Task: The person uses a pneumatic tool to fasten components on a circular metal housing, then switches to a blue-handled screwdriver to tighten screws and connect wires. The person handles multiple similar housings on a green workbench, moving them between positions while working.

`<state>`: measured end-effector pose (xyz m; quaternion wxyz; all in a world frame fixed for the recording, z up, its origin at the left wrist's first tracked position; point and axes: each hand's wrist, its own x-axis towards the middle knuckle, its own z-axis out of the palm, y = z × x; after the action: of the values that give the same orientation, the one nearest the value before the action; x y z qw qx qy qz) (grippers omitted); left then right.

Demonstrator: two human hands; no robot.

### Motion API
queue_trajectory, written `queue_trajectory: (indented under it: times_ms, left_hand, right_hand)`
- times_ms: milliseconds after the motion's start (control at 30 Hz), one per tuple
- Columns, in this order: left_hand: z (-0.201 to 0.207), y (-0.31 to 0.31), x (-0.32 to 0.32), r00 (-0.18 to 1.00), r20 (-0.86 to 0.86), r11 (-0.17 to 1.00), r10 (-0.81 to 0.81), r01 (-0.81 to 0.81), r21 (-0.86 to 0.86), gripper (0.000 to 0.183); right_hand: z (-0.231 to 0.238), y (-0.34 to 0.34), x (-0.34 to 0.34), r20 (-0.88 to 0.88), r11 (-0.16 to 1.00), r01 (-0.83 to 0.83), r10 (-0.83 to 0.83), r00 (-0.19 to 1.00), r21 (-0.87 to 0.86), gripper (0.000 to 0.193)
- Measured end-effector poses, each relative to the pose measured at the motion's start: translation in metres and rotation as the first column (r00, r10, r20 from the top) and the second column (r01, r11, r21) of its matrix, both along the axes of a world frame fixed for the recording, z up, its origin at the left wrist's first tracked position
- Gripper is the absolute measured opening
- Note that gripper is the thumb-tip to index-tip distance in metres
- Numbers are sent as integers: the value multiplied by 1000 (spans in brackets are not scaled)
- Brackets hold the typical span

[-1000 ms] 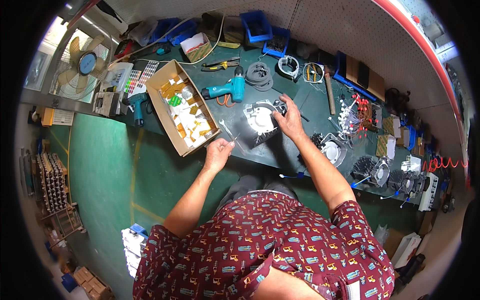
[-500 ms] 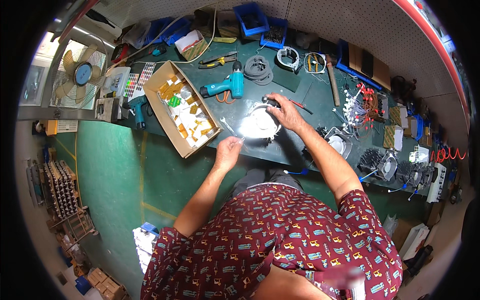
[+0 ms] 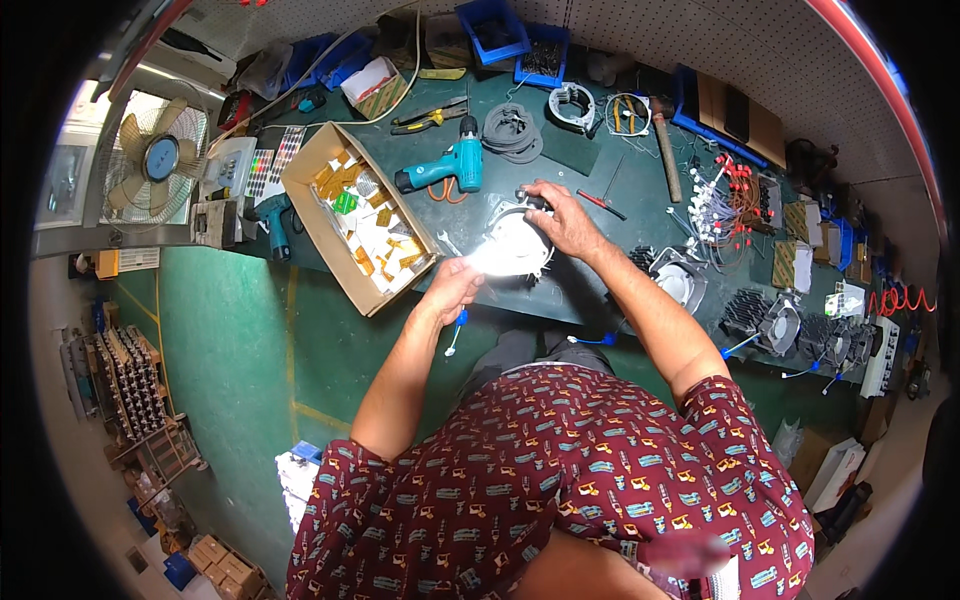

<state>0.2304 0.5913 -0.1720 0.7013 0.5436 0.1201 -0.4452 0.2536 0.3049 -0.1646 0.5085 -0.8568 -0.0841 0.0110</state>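
Observation:
A round lamp (image 3: 523, 246) glows brightly on the bench in front of me, its white glare hiding part of its face. My right hand (image 3: 568, 222) reaches over its far right edge, fingers closed on a dark piece (image 3: 535, 201) at the rim. At the lamp's near left side, my left hand (image 3: 452, 286) is closed in a pinch, its fingertips washed out by the light. A short cable with a blue sleeve (image 3: 461, 318) and a white plug (image 3: 450, 351) hangs from under that hand, past the bench edge.
Left of the lamp stands a cardboard box (image 3: 368, 292) of small yellow and white pieces. Behind lie a teal drill (image 3: 448, 166), grey coiled cable (image 3: 512, 134), pliers (image 3: 432, 118) and a hammer (image 3: 668, 152). Wires (image 3: 730, 210) and black finned lamp parts (image 3: 740, 318) are on the right.
My left hand has moved up to the lamp's left side, and the blue-sleeved cable now shows hanging below it. My right hand stays at the lamp's rim.

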Motion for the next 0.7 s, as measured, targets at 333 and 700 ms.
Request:
queue_trajectory:
  times_ms: [333, 700]
  left_hand:
    - [-2, -31, -28, 347, 780, 659, -520, -417, 626, 16]
    - [3, -5, -5, 941, -275, 964, 198, -237, -118, 8]
  right_hand:
    - [-8, -1, -1, 17, 999, 35, -36, 999, 26, 51]
    - [1, 2, -1, 8, 1000, 21, -21, 1000, -9, 48]
